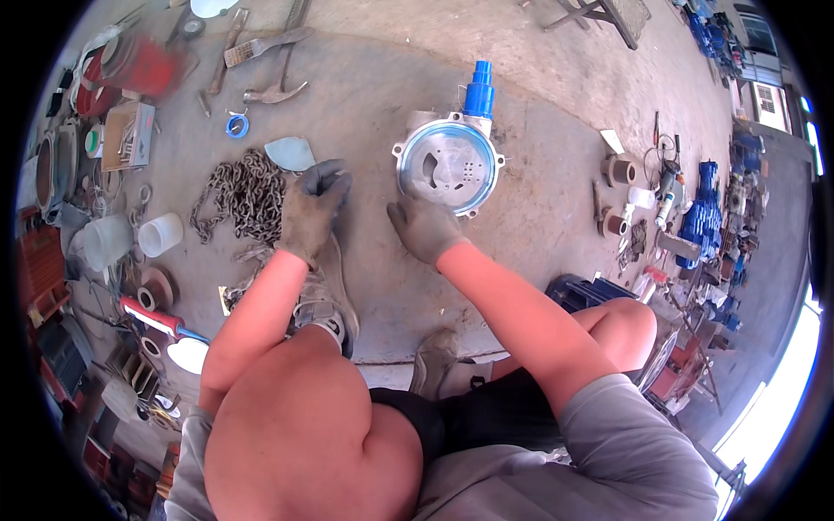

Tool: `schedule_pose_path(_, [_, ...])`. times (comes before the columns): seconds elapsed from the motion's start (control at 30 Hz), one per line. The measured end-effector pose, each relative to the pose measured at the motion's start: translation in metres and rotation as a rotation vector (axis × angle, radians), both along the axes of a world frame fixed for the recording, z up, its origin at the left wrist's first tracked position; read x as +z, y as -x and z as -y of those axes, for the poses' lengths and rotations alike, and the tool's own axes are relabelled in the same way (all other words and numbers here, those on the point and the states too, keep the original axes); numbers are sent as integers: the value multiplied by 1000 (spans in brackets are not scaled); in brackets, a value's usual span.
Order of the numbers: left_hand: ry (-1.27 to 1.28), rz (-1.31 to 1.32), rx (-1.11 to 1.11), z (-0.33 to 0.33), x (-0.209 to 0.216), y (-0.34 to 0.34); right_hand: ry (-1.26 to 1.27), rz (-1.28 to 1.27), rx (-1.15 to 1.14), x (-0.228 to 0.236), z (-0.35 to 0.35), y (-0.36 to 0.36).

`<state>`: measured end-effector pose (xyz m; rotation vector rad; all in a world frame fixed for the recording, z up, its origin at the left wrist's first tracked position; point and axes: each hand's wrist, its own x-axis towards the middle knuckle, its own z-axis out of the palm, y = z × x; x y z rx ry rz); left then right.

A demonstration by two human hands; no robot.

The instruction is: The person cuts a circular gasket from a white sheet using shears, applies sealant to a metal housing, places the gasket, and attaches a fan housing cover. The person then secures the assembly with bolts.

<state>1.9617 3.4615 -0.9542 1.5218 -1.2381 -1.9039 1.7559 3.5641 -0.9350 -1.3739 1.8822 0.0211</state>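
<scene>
On the concrete floor ahead lies a round metal housing (448,165), its face ringed in blue, with slots and small holes in the plate. A blue stepped plastic fitting (479,90) stands out from its far side. My right hand (426,229), in a grey-brown work glove, is at the housing's near rim, thumb apart from the fingers; it seems to touch the edge. Left of the housing, my gloved left hand (314,208) is raised with its fingers curled together; whatever they hold, if anything, is hidden. A heap of rusty chain (243,195) lies beside it.
Beyond the left hand are a pale blue flat piece (289,154), a blue ring (236,126), a claw hammer (276,92) and a brush (261,47). White cups (161,235) and a box of bolts (130,136) stand left. Blue parts (702,213) line the right.
</scene>
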Motion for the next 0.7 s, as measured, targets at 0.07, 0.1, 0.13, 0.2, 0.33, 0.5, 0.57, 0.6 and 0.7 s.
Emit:
schedule_pose_path(0.07, [-5,-2,11,0,2,0,50,32,68,-9,-32,12])
schedule_pose_path(0.1, [-6,-7,18,0,4,1,62,34,121,-10,-42,21])
schedule_pose_path(0.13, [-9,-16,34,0,5,1,74,36,174,-11,-51,32])
schedule_pose_path(0.2, [-22,-30,69,-2,4,-1,-3,45,159,-2,-58,54])
schedule_pose_path(0.33, [-25,-38,48,0,0,-2,-26,-4,169,20,-62,105])
schedule_pose_path(0.5, [-35,-26,44,-2,7,2,-42,-207,194,39,-40,148])
schedule_pose_path(0.57, [-19,-14,39,-3,9,2,55,-282,269,41,-32,157])
schedule_pose_path(0.6, [-14,-8,36,-5,9,2,41,-292,282,40,-28,160])
schedule_pose_path(0.7, [-8,-22,33,-4,1,0,26,-299,331,35,-27,164])
